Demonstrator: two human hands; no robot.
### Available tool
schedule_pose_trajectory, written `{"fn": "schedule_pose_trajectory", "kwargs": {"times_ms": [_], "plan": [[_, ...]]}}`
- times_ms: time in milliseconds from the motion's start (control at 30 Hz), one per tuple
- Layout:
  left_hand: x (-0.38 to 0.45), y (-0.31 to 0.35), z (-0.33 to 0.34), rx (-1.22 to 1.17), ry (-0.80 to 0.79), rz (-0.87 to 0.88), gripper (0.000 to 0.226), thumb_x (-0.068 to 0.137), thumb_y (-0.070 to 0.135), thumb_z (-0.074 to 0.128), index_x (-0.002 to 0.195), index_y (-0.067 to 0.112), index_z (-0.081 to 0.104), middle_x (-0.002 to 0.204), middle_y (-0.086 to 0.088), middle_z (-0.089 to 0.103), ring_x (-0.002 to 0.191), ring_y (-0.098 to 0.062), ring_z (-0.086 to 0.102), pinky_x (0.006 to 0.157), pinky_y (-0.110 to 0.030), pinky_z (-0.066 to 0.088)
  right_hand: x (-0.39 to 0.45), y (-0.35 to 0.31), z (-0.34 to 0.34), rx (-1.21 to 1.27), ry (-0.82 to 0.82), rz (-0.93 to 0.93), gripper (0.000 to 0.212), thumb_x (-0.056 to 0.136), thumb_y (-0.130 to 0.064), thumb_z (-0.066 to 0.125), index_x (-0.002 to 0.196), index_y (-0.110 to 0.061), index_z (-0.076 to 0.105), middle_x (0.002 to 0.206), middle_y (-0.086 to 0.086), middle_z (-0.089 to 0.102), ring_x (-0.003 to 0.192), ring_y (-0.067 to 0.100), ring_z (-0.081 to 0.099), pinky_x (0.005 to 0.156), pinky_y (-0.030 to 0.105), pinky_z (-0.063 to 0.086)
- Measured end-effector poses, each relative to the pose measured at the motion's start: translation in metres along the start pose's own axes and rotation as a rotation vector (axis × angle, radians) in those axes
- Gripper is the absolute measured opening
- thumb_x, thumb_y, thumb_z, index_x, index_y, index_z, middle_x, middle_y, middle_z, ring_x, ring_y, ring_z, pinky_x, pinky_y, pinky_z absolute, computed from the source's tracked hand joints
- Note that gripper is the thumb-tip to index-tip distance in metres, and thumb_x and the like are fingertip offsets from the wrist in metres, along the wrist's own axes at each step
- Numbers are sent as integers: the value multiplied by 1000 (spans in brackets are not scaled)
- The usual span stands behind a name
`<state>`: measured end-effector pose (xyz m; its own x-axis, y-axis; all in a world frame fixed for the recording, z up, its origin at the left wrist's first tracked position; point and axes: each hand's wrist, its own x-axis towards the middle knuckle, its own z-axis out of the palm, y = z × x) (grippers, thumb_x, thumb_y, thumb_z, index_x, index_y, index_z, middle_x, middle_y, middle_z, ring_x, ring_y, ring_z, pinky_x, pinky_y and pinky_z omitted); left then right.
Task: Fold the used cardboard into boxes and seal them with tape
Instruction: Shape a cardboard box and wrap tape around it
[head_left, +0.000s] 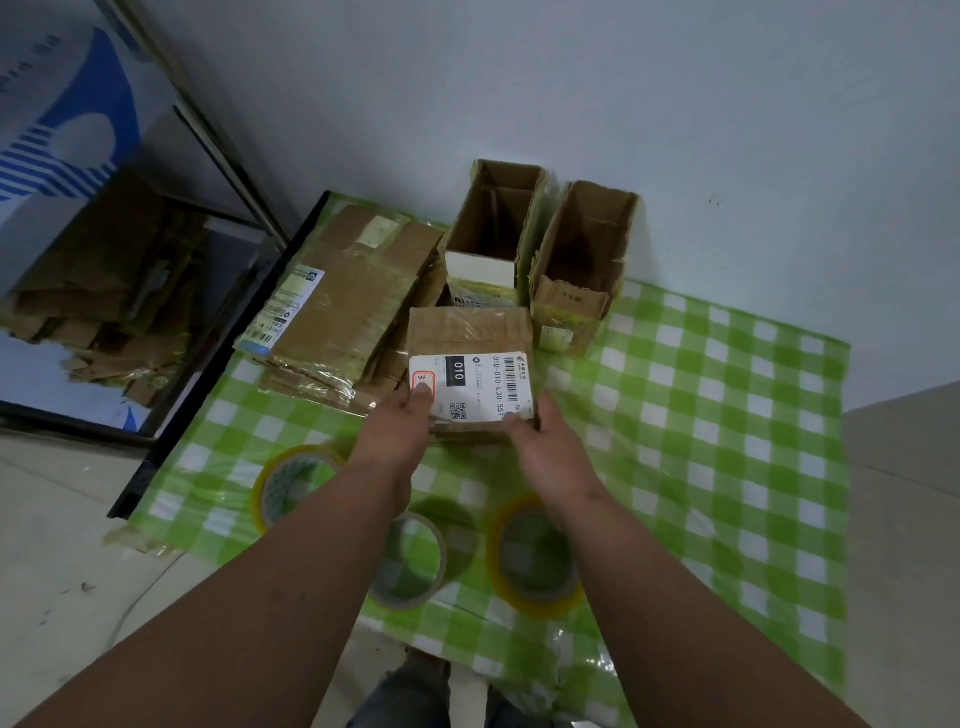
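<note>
over the checked cloth (727, 415), both outstretched hands' fingers (423, 392) grip the labelled flat cardboard (470, 332).

Even, soft indoor light, fairly bright, with weak shadows under the tape rolls (535, 556) at lower centre. Glare glints off the plastic tablecloth (727, 415) at the bottom edge and off taped cardboard (337, 291). Wide-angle bending stretches the forearms; focus is slightly soft throughout

Both hands, left hand (402, 415) and right hand (545, 441), grip a labelled box (470, 364) (on checked cloth (727, 415)).
</note>
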<state>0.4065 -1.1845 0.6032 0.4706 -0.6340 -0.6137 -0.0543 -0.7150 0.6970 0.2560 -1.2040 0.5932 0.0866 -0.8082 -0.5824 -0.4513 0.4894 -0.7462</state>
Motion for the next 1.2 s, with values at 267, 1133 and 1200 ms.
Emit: {"fn": "schedule_pose_trajectory", "kwargs": {"times_ms": [267, 1133, 1200], "plan": [[5, -9, -9, 77, 79, 44, 35, 102, 44, 45, 116, 15, 60, 99, -1, 60, 86, -19, 54, 67, -29, 37, -6, -5, 6, 53, 155, 34, 24, 100, -26, 52, 115, -11, 64, 106, 2, 66, 93, 18, 58, 79, 30, 42], [-43, 38, 49, 380, -192, 458, 49, 99, 31, 53, 147, 27, 43, 118, -1, 37, 106, -16, 48, 95, -25, 40, -53, 39, -106, 668, -121, -77, 94, 41, -11, 85, 129, -20, 54, 118, 5, 69, 111, 25, 65, 77, 31, 55], [-55, 45, 72, 412, -302, 453, 54, 100, 33, 51, 151, 29, 34, 124, 0, 38, 104, -15, 49, 92, -26, 41, -55, 47, -127, 682, -104, -99, 85, 47, -5, 81, 127, -20, 56, 115, 6, 70, 107, 24, 67, 75, 31, 55]]}}
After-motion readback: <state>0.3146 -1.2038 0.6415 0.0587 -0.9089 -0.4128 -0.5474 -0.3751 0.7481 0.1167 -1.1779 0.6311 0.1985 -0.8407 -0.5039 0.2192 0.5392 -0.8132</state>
